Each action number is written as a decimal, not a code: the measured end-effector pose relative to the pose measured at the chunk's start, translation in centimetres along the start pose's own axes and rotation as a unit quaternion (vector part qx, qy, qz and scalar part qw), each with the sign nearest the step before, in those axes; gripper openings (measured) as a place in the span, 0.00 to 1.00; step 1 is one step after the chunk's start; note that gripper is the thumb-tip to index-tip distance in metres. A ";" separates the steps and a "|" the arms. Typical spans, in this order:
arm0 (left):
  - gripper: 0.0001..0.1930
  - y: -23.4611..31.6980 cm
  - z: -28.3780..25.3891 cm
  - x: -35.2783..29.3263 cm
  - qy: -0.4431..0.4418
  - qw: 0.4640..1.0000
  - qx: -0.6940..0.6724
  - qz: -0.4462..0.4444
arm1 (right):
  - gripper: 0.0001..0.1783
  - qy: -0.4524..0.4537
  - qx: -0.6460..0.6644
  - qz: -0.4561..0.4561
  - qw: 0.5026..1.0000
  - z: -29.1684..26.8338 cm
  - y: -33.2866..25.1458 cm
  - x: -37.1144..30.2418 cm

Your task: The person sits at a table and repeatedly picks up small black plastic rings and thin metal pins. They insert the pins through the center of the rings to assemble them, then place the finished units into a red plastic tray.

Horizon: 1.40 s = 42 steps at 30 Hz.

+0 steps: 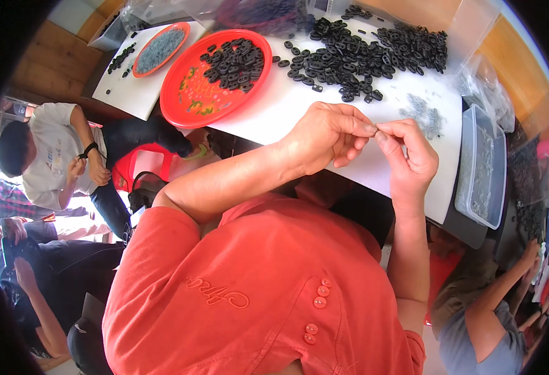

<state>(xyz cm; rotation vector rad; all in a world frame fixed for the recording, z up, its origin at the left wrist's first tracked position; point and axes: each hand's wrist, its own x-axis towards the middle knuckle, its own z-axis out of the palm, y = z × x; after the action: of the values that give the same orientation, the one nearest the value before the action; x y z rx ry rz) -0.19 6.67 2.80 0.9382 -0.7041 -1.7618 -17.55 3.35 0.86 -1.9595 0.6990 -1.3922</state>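
My left hand [329, 134] and my right hand [411, 149] meet fingertip to fingertip above the white tabletop [259, 119] near its front edge. Both are closed in a pinch around something tiny and dark between them, too small to make out. Beyond them is spread a large pile of black oval plastic pieces [356, 53], with holes through many of them. Close to my right hand lies a small heap of thin, pale grey pieces [421, 112].
Left of the pile stands a red tray [181, 106] with more black pieces; farther left, an orange-rimmed tray [138, 70] holds grey pieces. A clear plastic box [473, 169] sits at the right edge. People sit on the left [55, 156] and lower right [484, 331].
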 end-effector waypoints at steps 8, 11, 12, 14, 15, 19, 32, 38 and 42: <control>0.06 1.2 1.0 0.7 0.034 0.979 0.198 0.011 | 0.03 0.039 -0.009 0.026 0.999 -0.7 0.5 -0.6; 0.05 2.1 -0.8 3.4 -0.002 0.698 0.596 0.396 | 0.02 0.104 0.058 0.098 0.988 -0.6 1.2 -0.7; 0.05 2.7 -0.9 4.3 0.027 0.571 0.685 0.452 | 0.02 0.105 0.062 0.104 0.987 -0.7 1.4 -0.8; 0.07 3.0 -1.3 5.7 0.020 0.495 0.739 0.457 | 0.02 0.106 0.073 0.115 0.985 -0.7 1.4 -0.8; 0.08 2.9 -1.8 6.6 0.016 0.455 0.764 0.458 | 0.02 0.103 0.072 0.113 0.986 -0.6 1.5 -0.8; 0.08 2.3 -2.8 8.0 -0.024 0.374 0.802 0.465 | 0.02 0.097 0.071 0.118 0.986 -0.8 1.5 -1.0; 0.09 2.2 -0.9 4.2 -0.089 0.753 0.558 0.339 | 0.02 0.138 0.080 0.120 0.980 -0.1 1.2 0.2; 0.09 1.3 0.1 1.5 0.012 0.978 0.186 0.095 | 0.01 0.126 0.155 0.169 0.965 1.5 -0.5 0.7; 0.09 0.2 0.5 1.2 0.052 0.985 0.111 0.121 | 0.02 0.121 0.177 0.157 0.964 2.1 -0.5 0.8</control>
<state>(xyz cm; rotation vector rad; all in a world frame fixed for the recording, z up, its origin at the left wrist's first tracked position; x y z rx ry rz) -0.76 5.53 2.86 1.0397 -0.9196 -1.4303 -15.30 3.49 1.27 -1.3515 0.7729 -1.4529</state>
